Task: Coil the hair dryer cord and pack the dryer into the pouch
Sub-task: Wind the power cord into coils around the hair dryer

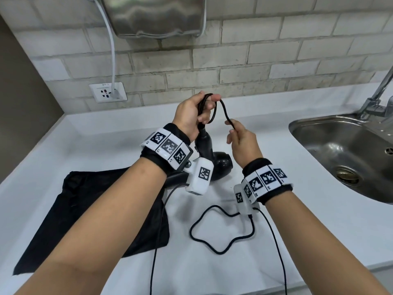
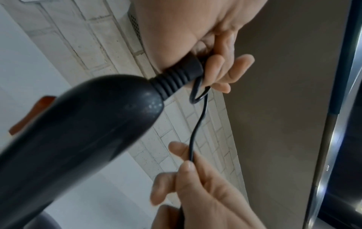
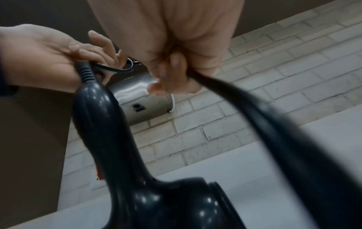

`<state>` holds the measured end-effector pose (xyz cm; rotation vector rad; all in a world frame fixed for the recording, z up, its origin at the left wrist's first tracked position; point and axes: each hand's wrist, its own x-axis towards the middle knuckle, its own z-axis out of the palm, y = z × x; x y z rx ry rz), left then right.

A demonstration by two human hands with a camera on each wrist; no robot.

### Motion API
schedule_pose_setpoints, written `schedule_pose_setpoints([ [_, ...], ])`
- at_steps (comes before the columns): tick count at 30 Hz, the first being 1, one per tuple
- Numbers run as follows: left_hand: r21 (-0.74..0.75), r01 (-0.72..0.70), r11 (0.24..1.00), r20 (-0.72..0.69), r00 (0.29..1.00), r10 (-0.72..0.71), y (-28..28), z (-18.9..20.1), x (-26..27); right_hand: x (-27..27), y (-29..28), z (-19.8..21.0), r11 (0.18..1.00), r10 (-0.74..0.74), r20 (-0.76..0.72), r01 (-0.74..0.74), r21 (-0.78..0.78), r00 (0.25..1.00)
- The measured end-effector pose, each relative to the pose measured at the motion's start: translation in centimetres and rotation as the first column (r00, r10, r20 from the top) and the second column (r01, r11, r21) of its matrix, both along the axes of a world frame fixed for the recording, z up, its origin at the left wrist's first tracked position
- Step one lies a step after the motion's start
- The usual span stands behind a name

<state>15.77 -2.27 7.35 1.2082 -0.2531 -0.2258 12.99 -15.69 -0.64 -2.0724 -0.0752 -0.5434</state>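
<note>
steel sink [image 1: 331, 133], faucet [image 1: 380, 92], wall socket [image 1: 107, 91]

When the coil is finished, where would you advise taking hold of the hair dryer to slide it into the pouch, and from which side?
Probably the handle, gripped from above. The hair dryer hangs with its handle up, just below the left hand, which holds the cord loops, and its bulky head down. The handle is slim; the head looks too wide to wrap. The pouch lies flat to the left.

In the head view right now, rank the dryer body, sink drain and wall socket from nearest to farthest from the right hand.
1. Dryer body: just below-left of the right hand.
2. Sink drain: to its right, in the basin.
3. Wall socket: far left, on the tiled wall.
</note>
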Motion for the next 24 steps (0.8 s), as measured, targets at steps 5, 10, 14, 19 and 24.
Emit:
schedule_pose_setpoints([
  [5,-0.034,-0.032,0.999,0.006,0.999,0.032,0.2,-0.1,-0.1,-1.6,0.5,-1.4,0.994,0.046,-0.144,-0.06,-0.094,0.989],
  [10,-0.03,-0.025,0.999,0.036,0.999,0.026,0.0,-0.3,-0.4,-2.8,1.9,-0.5,0.971,0.085,-0.125,-0.11,-0.214,0.989],
  [14,0.063,-0.105,0.993,0.115,0.989,0.097,-0.1,-0.5,-0.2,-3.5,2.4,0.8,0.967,0.098,-0.022,-0.101,-0.236,0.995],
  [19,0.247,-0.18,0.952,0.255,0.96,0.116,-0.4,-1.0,-0.4,-4.0,2.5,2.0,0.955,0.137,0.051,-0.118,-0.27,0.989],
  [24,0.569,-0.124,0.813,0.398,0.906,-0.14,0.1,-1.2,-0.6,-3.3,1.9,3.1,0.925,0.22,0.167,-0.151,-0.35,0.961],
])
